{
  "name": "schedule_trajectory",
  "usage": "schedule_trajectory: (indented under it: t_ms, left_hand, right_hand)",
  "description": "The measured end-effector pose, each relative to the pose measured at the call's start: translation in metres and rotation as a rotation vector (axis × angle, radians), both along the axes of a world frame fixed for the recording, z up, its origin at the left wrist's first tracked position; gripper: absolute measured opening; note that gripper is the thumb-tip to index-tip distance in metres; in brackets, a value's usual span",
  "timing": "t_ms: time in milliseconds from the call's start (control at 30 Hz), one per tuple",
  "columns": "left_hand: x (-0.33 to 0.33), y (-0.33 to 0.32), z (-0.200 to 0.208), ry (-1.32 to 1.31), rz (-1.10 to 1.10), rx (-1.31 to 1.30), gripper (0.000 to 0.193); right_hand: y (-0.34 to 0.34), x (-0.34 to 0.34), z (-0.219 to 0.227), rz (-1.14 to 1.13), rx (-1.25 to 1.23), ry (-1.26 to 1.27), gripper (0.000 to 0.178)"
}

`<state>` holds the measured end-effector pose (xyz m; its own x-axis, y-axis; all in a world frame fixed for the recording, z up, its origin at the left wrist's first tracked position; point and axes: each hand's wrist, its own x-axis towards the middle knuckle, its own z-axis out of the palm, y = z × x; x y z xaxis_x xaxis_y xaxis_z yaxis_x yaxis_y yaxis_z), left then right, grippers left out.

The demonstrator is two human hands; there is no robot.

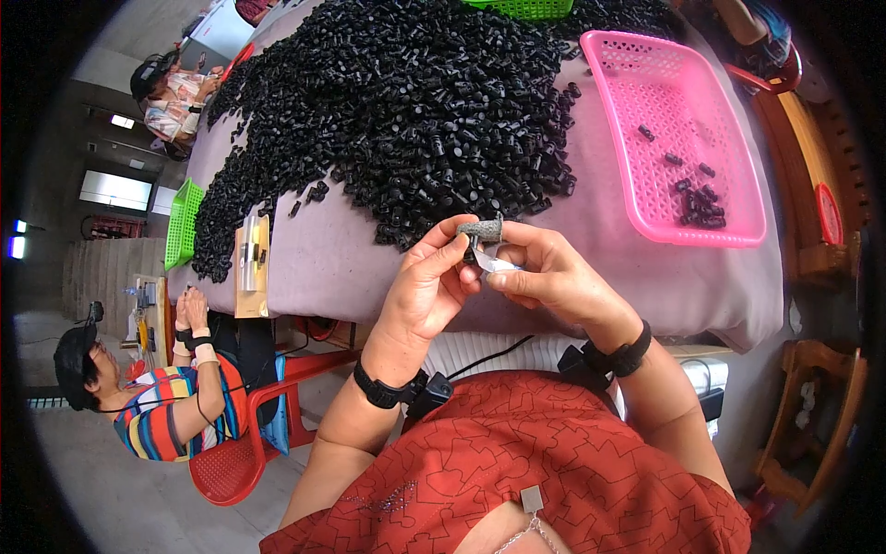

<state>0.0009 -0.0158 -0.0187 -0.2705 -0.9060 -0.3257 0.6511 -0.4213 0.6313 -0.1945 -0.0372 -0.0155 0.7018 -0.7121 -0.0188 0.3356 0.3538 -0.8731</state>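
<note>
Both bare hands meet above the near edge of the counter (323, 263), which is covered with a pale mauve cloth. The fingers of the left hand (417, 288) are closed on a grey cylinder (479, 232), small and textured, with a flared end directed toward the right hand (556, 272). The cylinder lies nearly level, in front of the pile. The right hand's thumb and fingers are closed on a pale strip (498, 265), just below the cylinder; its narrower end reaches toward the left fingertips, while the right index finger lies beside the flared end. A small dark part shows partly hidden between the two hands. Each wrist bears a black band.

Beyond the hands, a broad pile of black cylindrical pieces (434, 111) covers much of the counter. To the right stands a pink basket (614, 138), perforated and shallow, with a few similar black pieces grouped mostly at its near right corner. A green basket (185, 223) stands at the left edge of the pile, and another green rim shows at the far side. Near the left edge of the cloth lies a tan board (251, 300) carrying a clear object. At left, a co-worker in a striped shirt (175, 415) sits on a red chair (226, 469).
</note>
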Motion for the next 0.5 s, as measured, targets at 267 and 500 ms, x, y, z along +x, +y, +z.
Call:
schedule_trajectory:
  t_ms: [267, 500]
  left_hand:
    - [-0.003, -0.002, -0.002, 0.088, -0.041, -0.018, 0.026]
    - [-0.005, -0.02, 0.02, -0.094, 0.029, -0.109, 0.026]
  right_hand:
    - [-0.002, 0.002, -0.002, -0.057, 0.064, -0.023, 0.025]
    - [-0.008, 0.003, -0.018, -0.372, 0.192, -0.084, 0.015]
